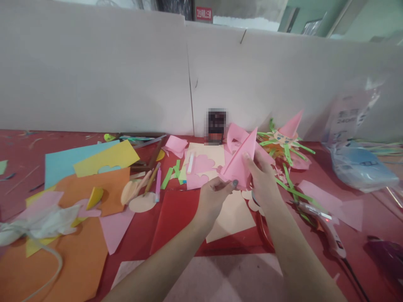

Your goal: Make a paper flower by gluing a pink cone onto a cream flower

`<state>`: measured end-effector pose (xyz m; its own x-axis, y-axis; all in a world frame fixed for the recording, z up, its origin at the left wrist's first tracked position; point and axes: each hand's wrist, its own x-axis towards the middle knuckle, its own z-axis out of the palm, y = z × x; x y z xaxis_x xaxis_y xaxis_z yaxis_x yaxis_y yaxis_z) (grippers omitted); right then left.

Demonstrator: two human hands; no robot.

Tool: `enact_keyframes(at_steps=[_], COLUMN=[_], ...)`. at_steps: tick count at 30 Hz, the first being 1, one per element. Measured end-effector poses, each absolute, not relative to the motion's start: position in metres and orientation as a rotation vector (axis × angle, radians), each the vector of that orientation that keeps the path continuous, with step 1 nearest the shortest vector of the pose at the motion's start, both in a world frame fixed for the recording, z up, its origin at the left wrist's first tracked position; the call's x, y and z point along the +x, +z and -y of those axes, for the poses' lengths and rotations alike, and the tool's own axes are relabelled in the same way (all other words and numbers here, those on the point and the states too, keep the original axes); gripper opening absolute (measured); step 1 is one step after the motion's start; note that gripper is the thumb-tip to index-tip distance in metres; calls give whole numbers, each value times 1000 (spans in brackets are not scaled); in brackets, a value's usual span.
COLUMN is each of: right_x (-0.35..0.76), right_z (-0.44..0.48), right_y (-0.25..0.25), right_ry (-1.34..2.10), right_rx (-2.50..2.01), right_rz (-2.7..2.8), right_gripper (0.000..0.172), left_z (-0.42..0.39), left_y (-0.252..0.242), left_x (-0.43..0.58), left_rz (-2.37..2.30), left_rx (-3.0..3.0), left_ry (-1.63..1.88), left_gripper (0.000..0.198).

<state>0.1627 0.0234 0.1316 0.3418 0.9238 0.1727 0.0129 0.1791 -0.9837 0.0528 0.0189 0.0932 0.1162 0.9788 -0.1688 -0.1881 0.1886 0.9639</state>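
Observation:
Between my two hands, above the middle of the table, is a pink paper cone (241,159) with its point tilted up and to the right. My left hand (215,197) pinches the cone's lower left edge between thumb and fingers. Wrapped around its right side is my right hand (261,172), partly hiding the paper. Below lie a red sheet (176,214) and a cream sheet (231,220). Behind the cone sits a curled pink paper strip (234,134). A finished-looking paper piece with a pink cone hat (291,126) and green strips stands to the right.
A hot glue gun (324,222) with a lit red light lies at right, its cord trailing forward. Orange paper (85,272), yellow paper (107,158) and blue paper (63,161) cover the left. A plastic bag (359,163) leans by the white partition (94,71). Pens (158,184) lie centre-left.

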Motion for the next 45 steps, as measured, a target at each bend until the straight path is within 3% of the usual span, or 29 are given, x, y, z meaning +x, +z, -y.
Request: enact_keyframes(at_steps=[24, 33, 45], right_x=[161, 168, 161], right_z=[-26, -27, -29], right_y=[127, 123, 122], right_ry=[844, 863, 843], right_rx=[-1196, -1207, -1192], right_rz=[1002, 987, 938], right_gripper=[31, 31, 28], left_z=[-17, -17, -20], left_y=[92, 91, 85], left_x=[51, 54, 54], left_rz=[-1146, -1041, -1070], left_rx=[1083, 1055, 1105], left_ry=[1187, 1167, 1220], left_gripper=[28, 16, 24])
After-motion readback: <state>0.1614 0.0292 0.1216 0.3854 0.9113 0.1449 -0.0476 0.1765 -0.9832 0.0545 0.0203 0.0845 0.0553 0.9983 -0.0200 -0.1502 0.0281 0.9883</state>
